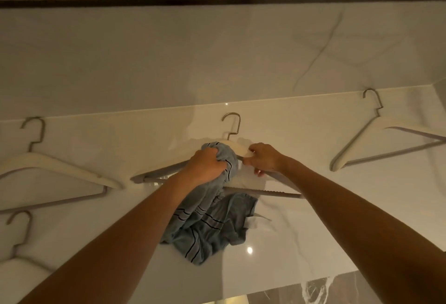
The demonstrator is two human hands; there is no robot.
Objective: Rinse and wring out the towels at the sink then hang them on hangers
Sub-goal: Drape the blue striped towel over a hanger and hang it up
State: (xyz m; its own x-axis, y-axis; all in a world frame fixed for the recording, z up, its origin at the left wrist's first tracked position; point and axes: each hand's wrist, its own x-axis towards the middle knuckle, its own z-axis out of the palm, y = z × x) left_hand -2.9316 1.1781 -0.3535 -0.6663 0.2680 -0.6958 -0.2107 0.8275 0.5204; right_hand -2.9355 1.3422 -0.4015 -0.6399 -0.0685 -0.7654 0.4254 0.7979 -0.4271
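Observation:
A grey-blue towel (207, 229) with dark stripes lies bunched on the glossy white counter (313, 219), its upper end lifted over the middle hanger (156, 173). My left hand (205, 166) grips that bunched upper end above the hanger's left shoulder. My right hand (263, 158) pinches the hanger's right shoulder just below its metal hook (231, 125). The hanger's grey lower bar (263, 193) runs across the towel, and part of it is hidden by the cloth and my left forearm.
Three more hangers lie on the counter: one at the left (55, 171), one at the lower left (19, 243) and one at the right (386, 142). A pale wall (217, 50) rises behind. The counter's front edge (289, 286) meets dark marble at the bottom.

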